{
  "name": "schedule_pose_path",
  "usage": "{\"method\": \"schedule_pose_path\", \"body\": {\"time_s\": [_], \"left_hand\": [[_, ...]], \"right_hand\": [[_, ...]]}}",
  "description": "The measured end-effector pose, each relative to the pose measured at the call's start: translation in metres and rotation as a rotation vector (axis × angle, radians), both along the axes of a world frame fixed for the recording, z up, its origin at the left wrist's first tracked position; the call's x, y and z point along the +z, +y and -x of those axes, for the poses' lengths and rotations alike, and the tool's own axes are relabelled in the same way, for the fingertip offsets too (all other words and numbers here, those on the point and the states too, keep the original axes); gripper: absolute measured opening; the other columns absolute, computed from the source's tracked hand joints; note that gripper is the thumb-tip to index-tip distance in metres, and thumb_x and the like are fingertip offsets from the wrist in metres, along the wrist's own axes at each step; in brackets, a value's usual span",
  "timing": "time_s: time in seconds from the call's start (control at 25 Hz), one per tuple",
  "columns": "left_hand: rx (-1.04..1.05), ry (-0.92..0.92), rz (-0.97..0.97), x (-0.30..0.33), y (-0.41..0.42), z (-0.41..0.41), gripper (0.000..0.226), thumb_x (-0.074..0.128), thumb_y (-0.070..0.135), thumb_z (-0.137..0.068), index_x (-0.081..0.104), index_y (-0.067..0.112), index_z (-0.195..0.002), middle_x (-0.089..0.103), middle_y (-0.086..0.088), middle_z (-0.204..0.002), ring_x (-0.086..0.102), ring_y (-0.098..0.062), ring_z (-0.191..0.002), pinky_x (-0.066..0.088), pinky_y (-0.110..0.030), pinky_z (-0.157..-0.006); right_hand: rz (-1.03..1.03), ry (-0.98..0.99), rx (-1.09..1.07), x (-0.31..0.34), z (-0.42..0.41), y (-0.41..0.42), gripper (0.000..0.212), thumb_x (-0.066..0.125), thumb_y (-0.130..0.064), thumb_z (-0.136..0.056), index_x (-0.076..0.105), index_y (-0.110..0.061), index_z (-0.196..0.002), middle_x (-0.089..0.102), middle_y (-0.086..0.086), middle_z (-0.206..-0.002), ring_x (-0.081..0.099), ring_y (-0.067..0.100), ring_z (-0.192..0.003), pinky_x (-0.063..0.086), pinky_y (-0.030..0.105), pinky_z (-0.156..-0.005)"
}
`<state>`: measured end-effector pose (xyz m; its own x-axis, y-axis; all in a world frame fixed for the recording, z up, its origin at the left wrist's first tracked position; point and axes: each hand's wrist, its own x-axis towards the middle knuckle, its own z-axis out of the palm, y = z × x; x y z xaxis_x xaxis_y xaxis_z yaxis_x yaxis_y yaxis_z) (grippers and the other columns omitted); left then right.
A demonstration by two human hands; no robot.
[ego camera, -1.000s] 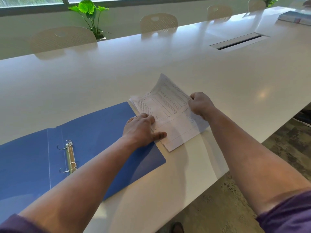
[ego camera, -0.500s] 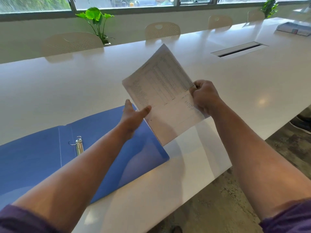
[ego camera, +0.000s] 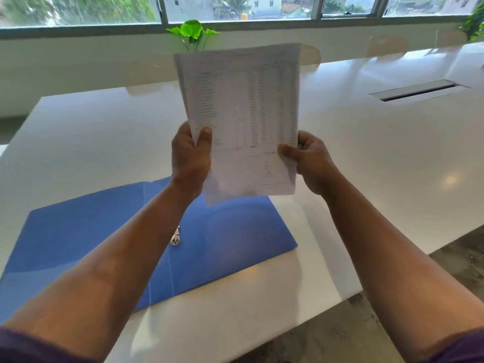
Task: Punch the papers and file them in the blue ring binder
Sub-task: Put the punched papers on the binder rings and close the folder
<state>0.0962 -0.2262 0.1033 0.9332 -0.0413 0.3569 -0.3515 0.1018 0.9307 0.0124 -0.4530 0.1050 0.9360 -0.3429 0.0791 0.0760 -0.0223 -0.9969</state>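
Holding the papers (ego camera: pixel 243 111) upright in the air, above the white surface (ego camera: pixel 366 158) and clear of it, printed side toward the camera. Left hand (ego camera: pixel 190 157) on the left edge, grip pinching the sheets with the thumb on the front face and the other digits hidden behind. Right hand (ego camera: pixel 307 159) on the right edge at about the same height, grip likewise pinching the papers, thumb pressed on the front near a printed line. Print blurred, arranged in columns, not readable. Lower corners of the sheets slightly fanned, showing more than one page.

Lying open and flat on the surface below the papers and both forearms, the blue ring binder (ego camera: pixel 235 239), covers spread left and right. Peeking out beside the left forearm, a small part of the metal ring mechanism (ego camera: pixel 175 238) at the spine; open or closed rings not discernible.

Across the far side: pale chairs (ego camera: pixel 386 45) pushed in, a green plant (ego camera: pixel 195 32) behind the papers' top edge, a slotted cable hatch (ego camera: pixel 419 90) set into the surface at right, windows (ego camera: pixel 235 7) along the wall. Purple sleeves (ego camera: pixel 31 347) at the bottom corners.
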Motion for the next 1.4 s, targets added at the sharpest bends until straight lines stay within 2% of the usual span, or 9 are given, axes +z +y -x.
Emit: {"method": "schedule_pose_path", "body": {"time_s": [0.16, 0.36, 0.48, 0.64, 0.8, 0.92, 1.12, 1.28, 1.4], "left_hand": [[0.042, -0.175, -0.072, 0.017, 0.026, 0.015, 0.015, 0.062, 0.024, -0.1, 0.065, 0.009, -0.103, 0.071, 0.0, -0.097, 0.067, -0.014, -0.086, 0.06, -0.03, -0.075], [0.035, -0.023, -0.053, -0.006, 0.043, 0.03, 0.02, 0.059, 0.031, -0.102, 0.068, 0.014, -0.102, 0.074, 0.01, -0.098, 0.071, -0.007, -0.082, 0.056, -0.022, -0.07], [0.087, -0.032, -0.041, -0.001, 0.046, 0.035, 0.018, 0.059, 0.031, -0.101, 0.069, 0.017, -0.098, 0.074, 0.01, -0.097, 0.07, -0.004, -0.076, 0.054, -0.018, -0.066], [0.04, 0.019, -0.026, 0.001, 0.042, 0.041, 0.014, 0.059, 0.034, -0.101, 0.069, 0.026, -0.093, 0.075, 0.018, -0.089, 0.071, -0.008, -0.077, 0.056, -0.022, -0.067], [0.009, 0.041, 0.01, -0.002, 0.041, 0.042, 0.014, 0.059, 0.035, -0.101, 0.07, 0.029, -0.095, 0.076, 0.017, -0.087, 0.072, -0.009, -0.079, 0.059, -0.027, -0.071], [-0.051, 0.087, -0.037, -0.007, 0.04, 0.044, 0.013, 0.057, 0.038, -0.101, 0.069, 0.032, -0.099, 0.075, 0.014, -0.092, 0.072, -0.015, -0.089, 0.062, -0.035, -0.079], [-0.054, 0.167, 0.0, 0.002, 0.047, 0.037, 0.029, 0.056, 0.048, -0.1, 0.073, 0.025, -0.102, 0.079, 0.002, -0.102, 0.075, -0.021, -0.098, 0.061, -0.043, -0.087], [-0.002, 0.287, -0.052, -0.001, 0.062, 0.037, 0.032, 0.055, 0.051, -0.1, 0.072, 0.026, -0.095, 0.078, 0.009, -0.084, 0.076, -0.012, -0.081, 0.061, -0.031, -0.072], [0.014, 0.378, -0.229, -0.013, 0.082, 0.039, 0.031, 0.058, 0.053, -0.097, 0.07, 0.026, -0.088, 0.075, 0.009, -0.078, 0.073, -0.014, -0.073, 0.059, -0.033, -0.066]], "right_hand": [[-0.062, -0.058, 0.107, 0.002, -0.012, 0.024, 0.031, 0.065, 0.007, -0.09, 0.066, -0.008, -0.118, 0.074, 0.011, -0.12, 0.073, 0.031, -0.106, 0.062, 0.043, -0.085], [-0.094, 0.02, 0.164, -0.017, -0.007, 0.043, 0.029, 0.065, 0.011, -0.088, 0.071, -0.009, -0.108, 0.077, 0.002, -0.106, 0.075, 0.025, -0.095, 0.062, 0.039, -0.082], [-0.155, -0.001, 0.17, -0.016, -0.006, 0.047, 0.033, 0.064, 0.015, -0.085, 0.073, -0.01, -0.104, 0.079, 0.002, -0.103, 0.074, 0.028, -0.097, 0.062, 0.041, -0.085], [-0.123, 0.006, 0.189, -0.017, 0.0, 0.049, 0.034, 0.065, 0.015, -0.086, 0.072, -0.014, -0.103, 0.079, -0.002, -0.101, 0.076, 0.022, -0.091, 0.062, 0.042, -0.084], [-0.075, 0.017, 0.172, -0.014, 0.004, 0.051, 0.036, 0.065, 0.015, -0.085, 0.072, -0.017, -0.099, 0.078, -0.005, -0.096, 0.076, 0.019, -0.087, 0.063, 0.039, -0.08], [-0.023, 0.051, 0.166, -0.014, 0.006, 0.05, 0.032, 0.069, 0.008, -0.087, 0.071, -0.02, -0.102, 0.077, -0.004, -0.1, 0.075, 0.02, -0.09, 0.063, 0.039, -0.08], [0.049, -0.02, 0.184, 0.004, 0.004, 0.051, 0.018, 0.068, -0.01, -0.096, 0.071, -0.009, -0.113, 0.077, -0.003, -0.101, 0.076, 0.015, -0.091, 0.062, 0.031, -0.081], [0.074, -0.002, 0.26, 0.002, -0.004, 0.058, 0.023, 0.06, -0.014, -0.101, 0.068, -0.007, -0.121, 0.075, 0.006, -0.114, 0.074, 0.024, -0.103, 0.061, 0.04, -0.09], [0.118, 0.082, 0.295, -0.017, -0.007, 0.067, 0.017, 0.063, -0.017, -0.1, 0.071, -0.015, -0.114, 0.075, 0.009, -0.114, 0.073, 0.03, -0.103, 0.06, 0.047, -0.09]]}}
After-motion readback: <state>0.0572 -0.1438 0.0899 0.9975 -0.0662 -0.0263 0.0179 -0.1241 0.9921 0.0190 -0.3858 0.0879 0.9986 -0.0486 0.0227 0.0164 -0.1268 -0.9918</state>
